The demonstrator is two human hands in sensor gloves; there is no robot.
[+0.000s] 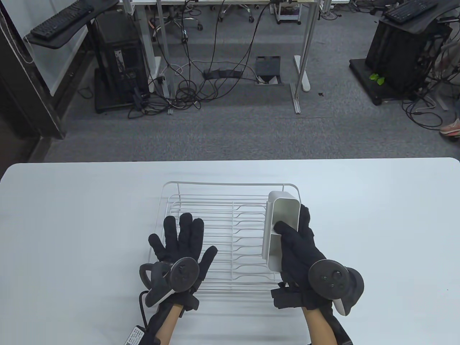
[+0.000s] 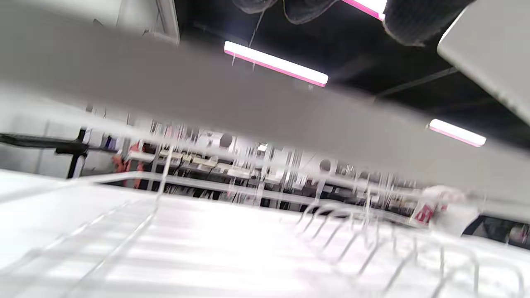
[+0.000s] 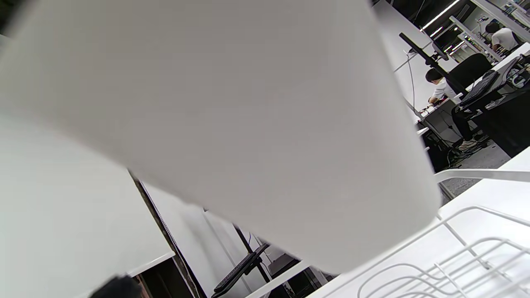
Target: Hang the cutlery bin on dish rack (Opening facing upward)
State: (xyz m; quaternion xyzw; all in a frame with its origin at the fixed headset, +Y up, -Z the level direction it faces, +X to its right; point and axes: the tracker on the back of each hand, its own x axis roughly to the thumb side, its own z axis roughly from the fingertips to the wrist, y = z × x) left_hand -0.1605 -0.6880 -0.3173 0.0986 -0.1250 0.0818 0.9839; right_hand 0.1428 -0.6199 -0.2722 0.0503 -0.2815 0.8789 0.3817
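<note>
Left hand splayed flat; right hand gripping.

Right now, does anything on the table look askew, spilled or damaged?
Nothing looks damaged or spilled. The cutlery bin is held in the right hand over the dish rack, tilted, not yet hung. The left hand lies spread on the rack.

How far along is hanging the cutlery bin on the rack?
Done: the right hand has picked up the cutlery bin, opening up. In hand: it holds the bin at the dish rack's right side while the left hand lies spread on the wires. Left: whether it is hooked is unclear; then release.
</note>
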